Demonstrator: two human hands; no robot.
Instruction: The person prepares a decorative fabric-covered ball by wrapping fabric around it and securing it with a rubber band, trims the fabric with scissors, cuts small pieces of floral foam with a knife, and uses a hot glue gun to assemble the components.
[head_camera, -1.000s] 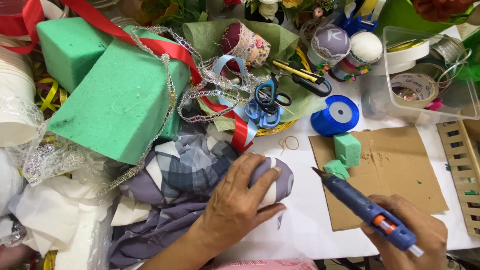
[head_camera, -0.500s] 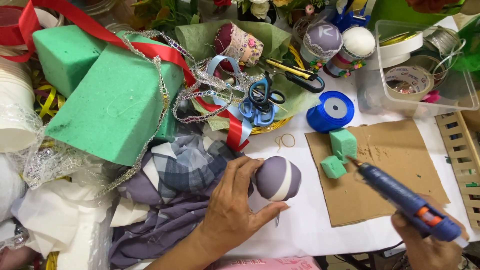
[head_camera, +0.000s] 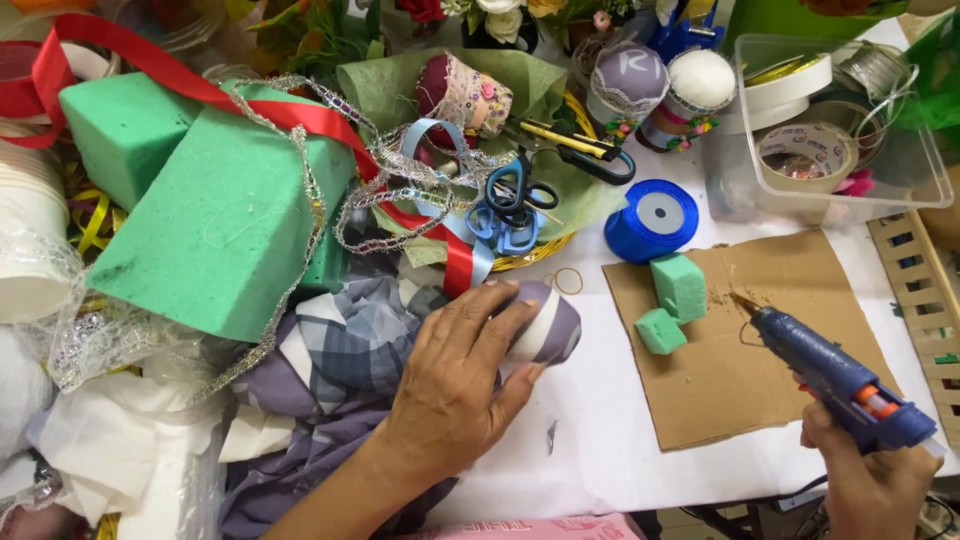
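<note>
Left hand (head_camera: 455, 385) cupped over a purple-and-white fabric-wrapped egg (head_camera: 548, 325) on the white table (head_camera: 600, 440), fingers curled across its top, right hand (head_camera: 875, 480) gripping a blue glue gun (head_camera: 835, 375) over brown cardboard (head_camera: 760, 400)

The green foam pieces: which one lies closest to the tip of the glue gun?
The upper small green foam cube on the cardboard sheet, just left of the glue gun tip. The other small piece lies lower left; the big blocks sit far left.

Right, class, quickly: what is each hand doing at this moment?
Left hand: closed around a purple-and-white fabric-covered ball on the table.
Right hand: closed on a blue glue gun, nozzle over the cardboard.
</note>
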